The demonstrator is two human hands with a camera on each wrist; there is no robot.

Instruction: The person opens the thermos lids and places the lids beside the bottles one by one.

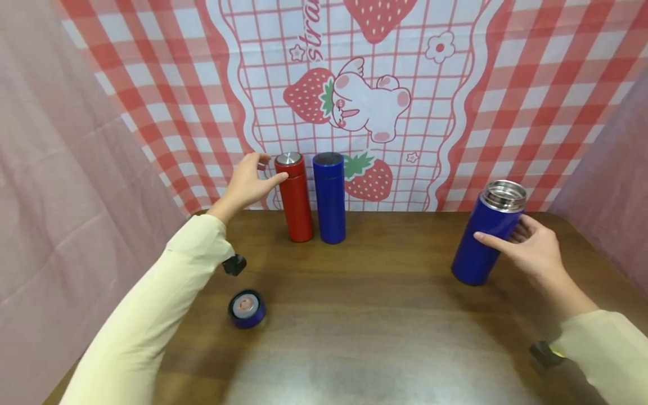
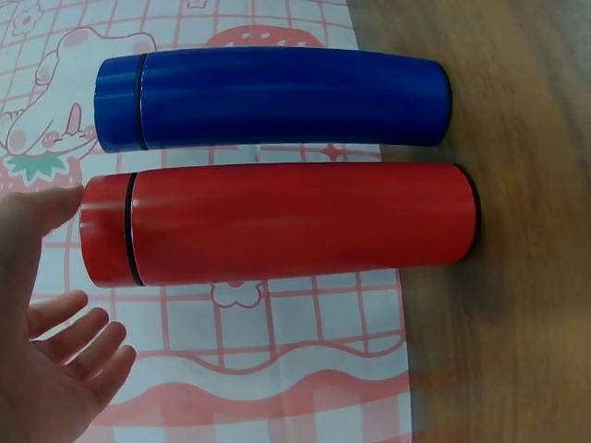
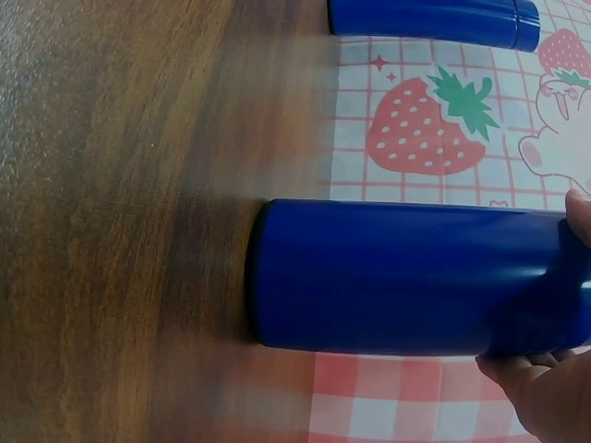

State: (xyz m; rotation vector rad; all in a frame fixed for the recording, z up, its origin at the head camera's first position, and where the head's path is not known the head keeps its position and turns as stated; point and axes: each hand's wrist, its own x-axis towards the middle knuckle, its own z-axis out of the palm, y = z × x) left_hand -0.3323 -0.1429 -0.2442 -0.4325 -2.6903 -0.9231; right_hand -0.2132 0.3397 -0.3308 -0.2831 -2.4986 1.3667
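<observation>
In the head view my right hand [image 1: 539, 253] grips an open blue thermos [image 1: 481, 242], thumb on the near side and fingers behind. Its bare steel mouth faces up; whether its base touches the table I cannot tell. My left hand [image 1: 248, 180] is beside the lidded red thermos [image 1: 296, 205], fingers spread and thumb at its cap. The left wrist view shows the thumb [image 2: 57, 205] by the cap's edge and the other fingers apart from it; contact is unclear. Next to the red one stands a lidded blue thermos [image 1: 330, 202], upright.
A blue lid [image 1: 247, 309] lies with its inner side up on the wooden table [image 1: 354, 315], in front of the left forearm. A strawberry-print cloth [image 1: 354, 101] hangs behind the table's back edge. Pink curtains [image 1: 66, 169] close off both sides.
</observation>
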